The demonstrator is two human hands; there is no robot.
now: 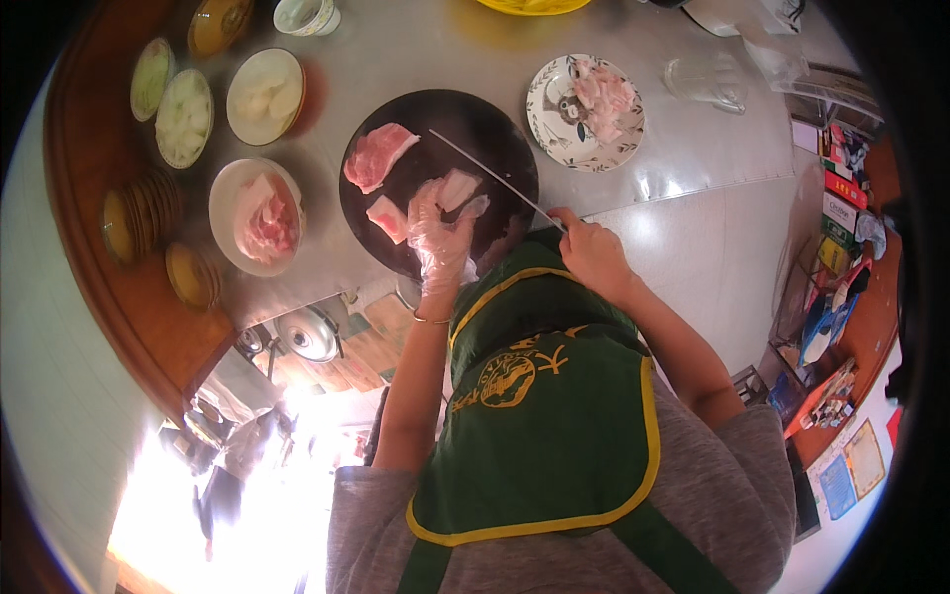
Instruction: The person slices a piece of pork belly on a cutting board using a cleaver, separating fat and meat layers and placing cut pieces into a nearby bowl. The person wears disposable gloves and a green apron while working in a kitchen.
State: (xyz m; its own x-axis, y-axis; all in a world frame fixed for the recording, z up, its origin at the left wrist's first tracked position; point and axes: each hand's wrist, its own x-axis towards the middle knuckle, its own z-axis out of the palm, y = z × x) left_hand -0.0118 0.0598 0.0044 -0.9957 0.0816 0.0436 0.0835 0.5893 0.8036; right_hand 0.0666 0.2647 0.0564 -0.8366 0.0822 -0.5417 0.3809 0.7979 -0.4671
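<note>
My left hand [441, 237], in a clear plastic glove, rests over a round dark cutting board [475, 111]. Its fingers are on a pale slab of meat [458, 188], with the thumb spread to the right. A smaller piece of meat [387, 218] with a white edge lies just left of that hand. Farther back on the board sits a larger pink piece of meat [380, 154]. My bare right hand [596, 252] grips a knife [493, 175] by its handle. The thin blade slants up and left above the board, apart from the slab.
Right of the board stands a patterned plate [553, 141] of sliced pale meat, then a glass [705, 82]. At left are a white bowl [223, 215] of meat, a bowl of pale slices [261, 96], a dish of cut vegetable [184, 119] and stacked brown dishes [126, 223]. A yellow container [534, 6] stands behind.
</note>
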